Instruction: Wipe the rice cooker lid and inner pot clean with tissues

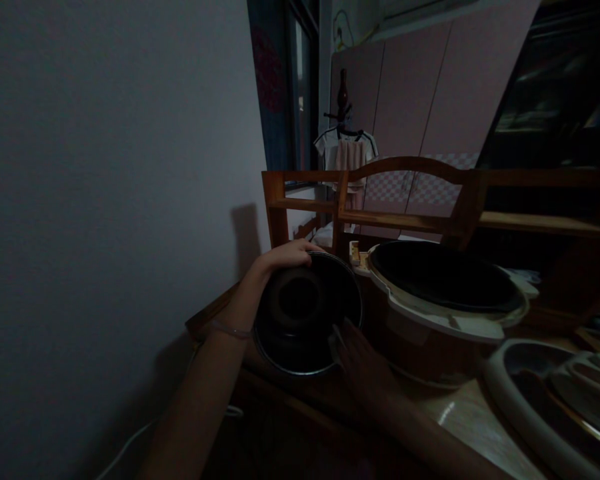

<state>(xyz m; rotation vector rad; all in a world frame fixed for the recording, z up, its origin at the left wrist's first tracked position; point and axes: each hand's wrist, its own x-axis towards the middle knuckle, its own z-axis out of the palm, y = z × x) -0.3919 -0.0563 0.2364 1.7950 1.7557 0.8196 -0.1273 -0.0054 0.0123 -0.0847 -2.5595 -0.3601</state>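
Wiping of the black pot (305,313) looks part-way

The job seems to be in its middle, judging by the cloth (335,348) held against the pot's lower right. The pot is up off its base and turned to face the person, so the handling is set up. The wiping itself does not look finished, though the dim light hides whether the surface is clean or dry, and how much of it has been covered cannot be told.

The fingers of the left hand (296,252) grasp the rim at its top, with the pot hanging tilted just below them. The fingers of the right hand (363,363) are stretched out and close together, holding the small pale cloth at their tips. Right of those fingers, near but apart, a cooker body (425,340) stands uncovered on the desk (463,412); its opening is too dark to show what is inside. Its lid (565,393), already off, lies further right of the fingers.

The pot is round and black, with a thin, bright rim catching the light. Below the left fingers, darker rings narrow to a near-black centre. It seems to be the inside that faces the person; no marks can be made out.
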